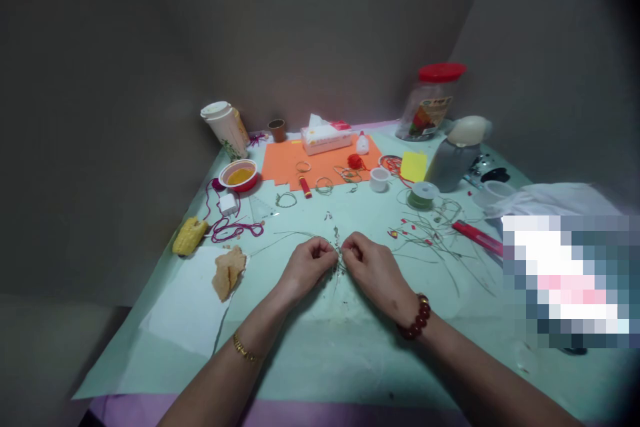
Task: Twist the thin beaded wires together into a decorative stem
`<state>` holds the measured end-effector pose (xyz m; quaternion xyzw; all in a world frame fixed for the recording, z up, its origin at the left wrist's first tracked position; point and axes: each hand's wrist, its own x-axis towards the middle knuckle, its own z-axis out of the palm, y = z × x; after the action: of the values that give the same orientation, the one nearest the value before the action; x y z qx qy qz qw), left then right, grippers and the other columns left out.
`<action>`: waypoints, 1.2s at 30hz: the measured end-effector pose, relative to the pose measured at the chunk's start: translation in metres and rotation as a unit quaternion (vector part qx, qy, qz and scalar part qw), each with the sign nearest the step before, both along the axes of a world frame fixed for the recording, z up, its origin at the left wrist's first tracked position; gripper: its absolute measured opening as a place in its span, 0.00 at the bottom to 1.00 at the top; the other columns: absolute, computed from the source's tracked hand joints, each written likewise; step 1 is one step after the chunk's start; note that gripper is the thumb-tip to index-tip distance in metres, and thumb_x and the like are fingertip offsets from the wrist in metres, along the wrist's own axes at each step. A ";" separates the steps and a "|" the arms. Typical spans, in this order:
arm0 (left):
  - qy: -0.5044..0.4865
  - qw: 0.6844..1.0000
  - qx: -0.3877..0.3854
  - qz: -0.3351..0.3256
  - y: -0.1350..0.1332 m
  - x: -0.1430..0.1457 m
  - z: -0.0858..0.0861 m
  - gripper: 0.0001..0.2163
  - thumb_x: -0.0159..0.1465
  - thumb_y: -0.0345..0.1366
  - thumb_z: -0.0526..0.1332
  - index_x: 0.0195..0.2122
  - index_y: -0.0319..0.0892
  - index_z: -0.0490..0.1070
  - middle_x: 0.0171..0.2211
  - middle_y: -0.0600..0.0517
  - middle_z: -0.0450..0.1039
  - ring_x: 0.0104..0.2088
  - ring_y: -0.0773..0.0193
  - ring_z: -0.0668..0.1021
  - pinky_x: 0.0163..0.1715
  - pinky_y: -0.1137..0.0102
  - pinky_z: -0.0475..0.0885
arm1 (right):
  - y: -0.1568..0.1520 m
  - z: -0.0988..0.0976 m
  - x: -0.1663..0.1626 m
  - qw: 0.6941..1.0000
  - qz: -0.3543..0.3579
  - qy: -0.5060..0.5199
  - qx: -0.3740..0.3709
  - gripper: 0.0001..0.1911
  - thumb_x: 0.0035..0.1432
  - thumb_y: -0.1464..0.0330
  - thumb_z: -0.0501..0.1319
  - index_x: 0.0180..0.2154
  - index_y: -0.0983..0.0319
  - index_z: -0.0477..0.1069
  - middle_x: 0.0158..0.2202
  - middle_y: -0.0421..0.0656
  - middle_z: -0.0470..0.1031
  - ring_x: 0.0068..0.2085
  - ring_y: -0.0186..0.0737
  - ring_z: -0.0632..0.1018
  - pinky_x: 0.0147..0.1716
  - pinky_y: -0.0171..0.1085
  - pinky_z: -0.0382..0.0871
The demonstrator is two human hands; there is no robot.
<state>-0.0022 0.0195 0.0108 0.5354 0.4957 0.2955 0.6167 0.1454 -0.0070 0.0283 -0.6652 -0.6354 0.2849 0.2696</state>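
Note:
My left hand (311, 265) and my right hand (374, 268) meet over the middle of the table, fingertips pinched close together. Between them run thin green cords (296, 233), with loose ends fanning out to the left and below the fingers. Exactly how the strands cross at the fingertips is too small to make out. Small dark bits lie on the green table cover (300, 353) beneath. Off to the right sits a spool of green cord (421, 198), beside a tangle of cut green strands (430, 240). Beyond my hands lie looped green cord rings (287, 200).
An orange sheet (280, 157) at the back bears a tissue box (326, 139) and a red yarn ball (355, 161). To the left are a red bowl (253, 183), purple cord (235, 233) and corn (190, 237). A red cutter (475, 237) and a grey bottle (450, 163) stand right.

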 end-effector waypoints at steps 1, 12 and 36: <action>-0.003 1.000 0.000 0.002 0.000 0.000 0.000 0.10 0.56 0.40 0.62 0.27 0.41 0.64 0.15 0.61 0.57 0.14 0.75 0.58 0.14 0.77 0.51 | 0.000 0.001 0.000 1.000 0.012 0.022 -0.006 0.07 0.56 0.69 0.52 0.28 0.60 0.66 0.23 0.39 0.70 0.26 0.35 0.68 0.27 0.33 0.54; -0.011 1.000 0.005 0.027 0.001 0.002 0.000 0.10 0.55 0.40 0.63 0.27 0.40 0.65 0.15 0.60 0.58 0.14 0.76 0.57 0.14 0.77 0.50 | 0.005 0.005 0.000 0.986 0.044 0.113 -0.118 0.12 0.57 0.69 0.50 0.23 0.61 0.64 0.16 0.37 0.67 0.21 0.32 0.67 0.24 0.31 0.57; -0.017 0.999 -0.032 -0.001 0.001 -0.001 0.011 0.12 0.55 0.43 0.64 0.28 0.39 0.66 0.15 0.60 0.58 0.15 0.76 0.57 0.15 0.76 0.50 | 0.022 -0.009 0.019 0.914 0.165 0.234 -0.288 0.10 0.53 0.66 0.57 0.22 0.62 0.64 0.14 0.34 0.66 0.11 0.24 0.57 0.09 0.28 0.49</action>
<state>-0.0031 0.0204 0.0216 0.5108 0.4938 0.2880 0.6421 0.1643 0.0152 0.0193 -0.5136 -0.5453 0.6437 0.1567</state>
